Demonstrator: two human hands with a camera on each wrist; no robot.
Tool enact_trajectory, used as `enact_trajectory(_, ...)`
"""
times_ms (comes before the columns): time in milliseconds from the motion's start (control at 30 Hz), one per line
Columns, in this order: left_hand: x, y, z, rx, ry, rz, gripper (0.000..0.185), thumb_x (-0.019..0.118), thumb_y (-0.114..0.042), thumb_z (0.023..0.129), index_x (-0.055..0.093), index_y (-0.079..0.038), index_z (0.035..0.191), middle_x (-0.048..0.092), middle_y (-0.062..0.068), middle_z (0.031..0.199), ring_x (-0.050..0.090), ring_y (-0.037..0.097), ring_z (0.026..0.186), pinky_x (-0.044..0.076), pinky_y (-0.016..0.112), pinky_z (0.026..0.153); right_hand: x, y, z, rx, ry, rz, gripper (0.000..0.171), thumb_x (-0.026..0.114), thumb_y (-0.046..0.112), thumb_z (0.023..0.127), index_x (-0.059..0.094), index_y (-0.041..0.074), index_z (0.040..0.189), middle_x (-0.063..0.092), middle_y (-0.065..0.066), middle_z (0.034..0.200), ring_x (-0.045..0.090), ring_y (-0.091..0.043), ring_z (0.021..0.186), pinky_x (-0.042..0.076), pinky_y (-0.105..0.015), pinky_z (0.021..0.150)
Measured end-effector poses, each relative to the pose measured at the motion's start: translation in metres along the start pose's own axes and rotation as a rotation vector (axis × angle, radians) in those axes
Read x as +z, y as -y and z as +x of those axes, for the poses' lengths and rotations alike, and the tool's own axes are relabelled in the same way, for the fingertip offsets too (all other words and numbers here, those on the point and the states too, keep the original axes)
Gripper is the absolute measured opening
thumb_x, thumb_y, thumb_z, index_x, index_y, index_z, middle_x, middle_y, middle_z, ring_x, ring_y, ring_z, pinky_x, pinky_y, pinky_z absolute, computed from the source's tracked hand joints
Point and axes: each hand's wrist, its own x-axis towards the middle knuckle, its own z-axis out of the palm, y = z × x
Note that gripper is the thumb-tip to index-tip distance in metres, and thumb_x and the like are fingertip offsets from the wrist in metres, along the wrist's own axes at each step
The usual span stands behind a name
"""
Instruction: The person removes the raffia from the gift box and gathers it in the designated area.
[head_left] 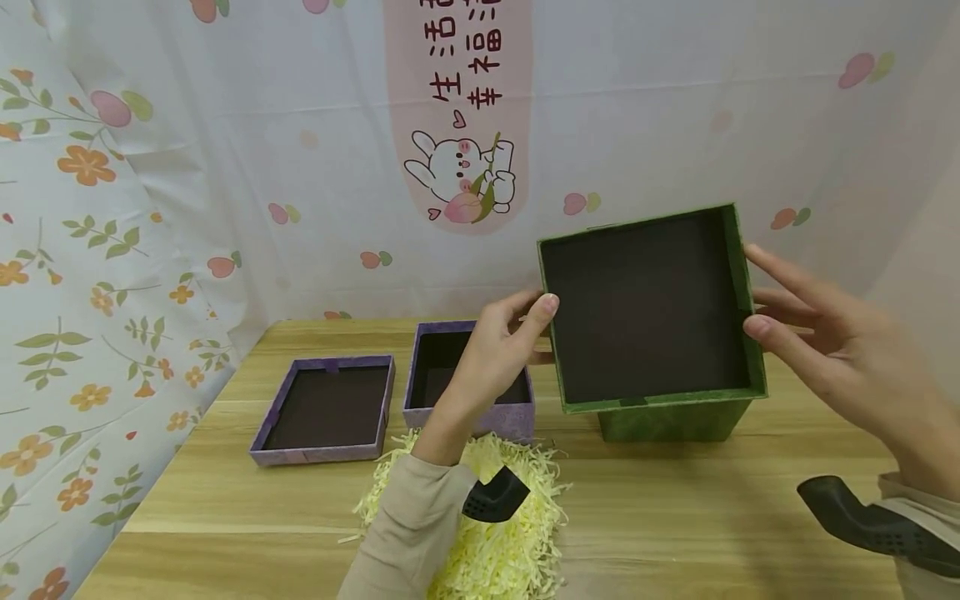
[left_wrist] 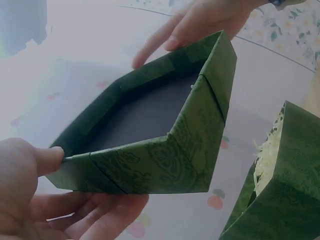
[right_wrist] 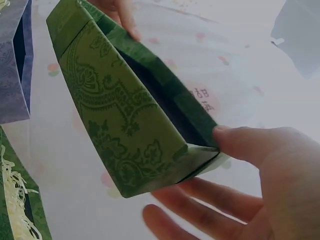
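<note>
Holding the green lid (head_left: 651, 308) in the air above the wooden table (head_left: 675, 517), inside facing me, I pinch its edges with my left hand (head_left: 498, 350) and right hand (head_left: 832, 350), thumbs on the rim. Directly beneath it stands the green box (head_left: 667, 421), already stuffed with paper shreds, not yet covered. Left of it, the purple box (head_left: 450, 375) and its lid (head_left: 326, 408) lie open, with loose yellow shreds (head_left: 510, 533) heaped nearby.

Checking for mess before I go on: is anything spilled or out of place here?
Yes: yellow paper shred lies in a loose heap on the table in front of the purple box, under the left forearm, not inside a box.
</note>
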Motion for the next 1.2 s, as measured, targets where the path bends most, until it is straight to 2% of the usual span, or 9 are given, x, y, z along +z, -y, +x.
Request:
enact_trajectory(200, -0.004, 0.002, 0.0, -0.06, -0.027, -0.025, 0.041, 0.049, -0.025, 0.098, 0.052, 0.006, 0.125, 0.053, 0.014, 0.097, 0.056, 0.023, 0.088, 0.055, 0.038, 0.071, 0.003, -0.004, 0.001, 0.079, 0.127, 0.034, 0.077, 0.066, -0.001, 0.085, 0.03, 0.027, 0.147, 0.043, 0.016, 0.134, 0.05, 0.011, 0.101, 0.041, -0.005, 0.066)
enact_trajectory(333, -0.005, 0.004, 0.001, -0.1, -0.061, -0.01, 0.041, 0.05, -0.029, 0.098, 0.056, 0.004, 0.123, 0.059, 0.015, 0.095, 0.065, 0.028, 0.083, 0.055, 0.038, 0.07, 0.004, -0.008, 0.0, 0.116, 0.209, 0.118, 0.08, 0.065, -0.003, 0.084, 0.026, 0.026, 0.148, 0.037, 0.004, 0.142, 0.049, 0.005, 0.105, 0.045, -0.009, 0.066)
enact_trajectory(500, -0.006, 0.005, 0.001, -0.125, -0.088, 0.039, 0.045, 0.049, -0.035, 0.097, 0.057, 0.001, 0.123, 0.056, 0.018, 0.089, 0.066, 0.028, 0.075, 0.055, 0.035, 0.069, 0.005, -0.013, 0.001, 0.155, 0.244, 0.228, 0.078, 0.059, -0.006, 0.087, 0.024, 0.025, 0.149, 0.028, -0.005, 0.145, 0.045, -0.001, 0.112, 0.048, -0.014, 0.07)
enact_trajectory(600, -0.01, 0.005, 0.0, -0.113, -0.027, -0.009, 0.046, 0.046, -0.034, 0.098, 0.043, -0.01, 0.138, 0.055, 0.018, 0.107, 0.064, 0.03, 0.083, 0.055, 0.039, 0.073, 0.004, -0.015, 0.003, 0.188, 0.266, 0.226, 0.076, 0.058, -0.001, 0.09, 0.021, 0.028, 0.15, 0.023, -0.008, 0.148, 0.041, -0.007, 0.121, 0.046, -0.012, 0.073)
enact_trajectory(733, -0.02, 0.003, -0.001, -0.061, 0.12, -0.093, 0.061, 0.048, -0.019, 0.099, 0.016, -0.036, 0.148, 0.044, 0.019, 0.133, 0.06, 0.033, 0.098, 0.053, 0.045, 0.075, 0.003, -0.019, 0.004, 0.224, 0.301, 0.22, 0.075, 0.056, 0.003, 0.092, 0.018, 0.032, 0.15, 0.018, -0.007, 0.152, 0.03, -0.021, 0.133, 0.046, -0.012, 0.073)
enact_trajectory(800, -0.024, 0.002, -0.002, -0.027, 0.187, -0.115, 0.072, 0.052, -0.01, 0.096, 0.012, -0.041, 0.147, 0.037, 0.019, 0.139, 0.059, 0.033, 0.102, 0.053, 0.046, 0.074, 0.003, -0.021, 0.005, 0.225, 0.309, 0.236, 0.075, 0.054, 0.001, 0.093, 0.017, 0.032, 0.15, 0.016, -0.004, 0.153, 0.024, -0.023, 0.135, 0.046, -0.013, 0.072)
enact_trajectory(900, -0.028, 0.0, -0.002, 0.021, 0.26, -0.105, 0.08, 0.056, -0.001, 0.091, 0.015, -0.041, 0.148, 0.034, 0.018, 0.14, 0.061, 0.031, 0.101, 0.053, 0.045, 0.075, 0.002, -0.022, 0.005, 0.231, 0.324, 0.251, 0.073, 0.051, 0.001, 0.094, 0.015, 0.032, 0.15, 0.014, 0.0, 0.153, 0.021, -0.017, 0.136, 0.047, -0.017, 0.07)
enact_trajectory(1100, -0.028, -0.001, -0.001, 0.051, 0.271, -0.11, 0.075, 0.059, -0.001, 0.09, 0.025, -0.036, 0.146, 0.043, 0.016, 0.131, 0.064, 0.03, 0.093, 0.053, 0.047, 0.075, -0.002, -0.018, 0.005, 0.227, 0.337, 0.237, 0.065, 0.045, 0.006, 0.098, 0.015, 0.032, 0.15, 0.017, 0.002, 0.152, 0.032, -0.008, 0.126, 0.044, -0.021, 0.066)
enact_trajectory(1200, -0.027, 0.0, -0.002, 0.023, 0.248, -0.14, 0.074, 0.06, -0.003, 0.089, 0.026, -0.036, 0.146, 0.043, 0.018, 0.13, 0.064, 0.031, 0.094, 0.053, 0.048, 0.075, -0.002, -0.018, 0.004, 0.183, 0.369, 0.371, 0.064, 0.038, -0.001, 0.099, 0.013, 0.026, 0.151, 0.012, -0.001, 0.154, 0.031, -0.008, 0.127, 0.05, -0.03, 0.062)
